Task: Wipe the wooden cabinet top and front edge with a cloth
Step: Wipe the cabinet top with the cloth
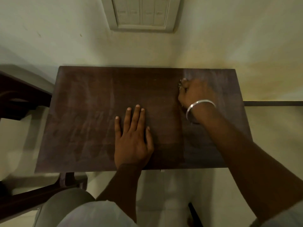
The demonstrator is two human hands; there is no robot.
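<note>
Wooden cabinet top [91, 112]: left hand [132, 141] flat, right hand [195, 94] curled.

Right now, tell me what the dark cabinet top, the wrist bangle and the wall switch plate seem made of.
Dark brown rectangular cabinet top: wood or veneer, by its faint streaky grain; dull matte finish.
Thin silver bangle: probably polished metal; it catches a bright highlight.
Pale rectangular switch plate: likely smooth moulded plastic; blur leaves it open.

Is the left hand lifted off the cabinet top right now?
No, the left hand lies flat, fingers straight, on the wooden cabinet top.
</note>
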